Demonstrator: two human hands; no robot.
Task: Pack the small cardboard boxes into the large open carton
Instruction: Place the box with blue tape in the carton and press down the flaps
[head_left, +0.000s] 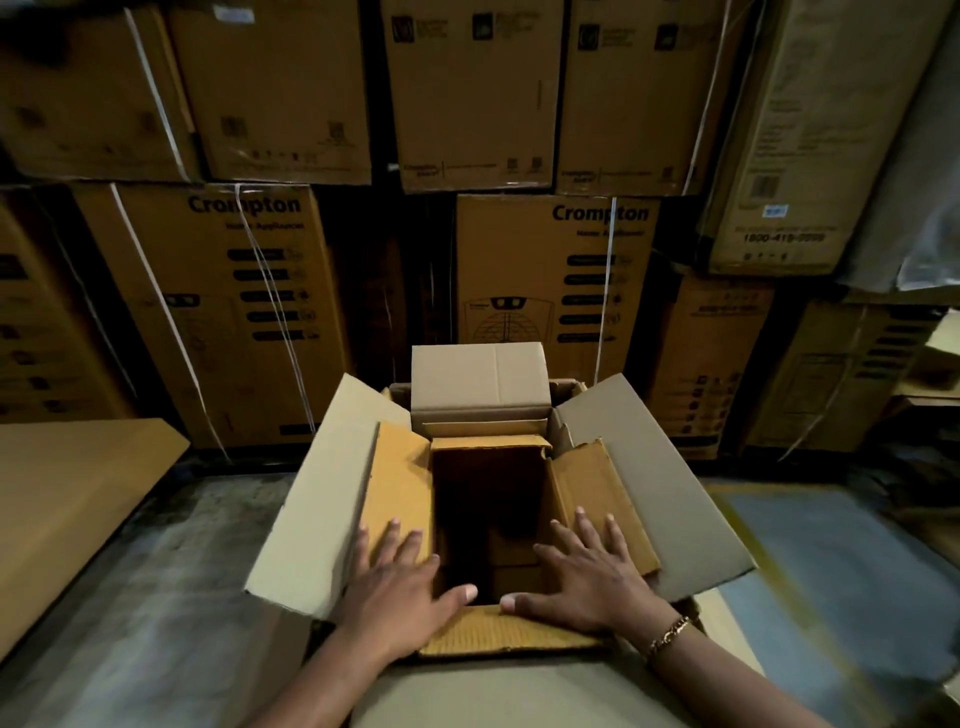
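A large open carton (649, 478) stands on the floor in front of me, its pale outer flaps spread left, right and back. Inside it sits a smaller brown cardboard box (400, 483) with its own flaps folded outward and a dark, deep hollow in the middle. My left hand (400, 577) lies flat, fingers spread, on the inner box's left flap. My right hand (592, 566), a gold bracelet at its wrist, presses flat on the right flap. Both thumbs rest on the near flap at the opening's edge. Neither hand holds anything.
Printed cartons (550, 280) are stacked in a wall right behind the open carton. A flat cardboard sheet (67, 499) lies at the left. Bare concrete floor (171, 597) shows at the left, and a bluish sheet (831, 571) covers the floor at the right.
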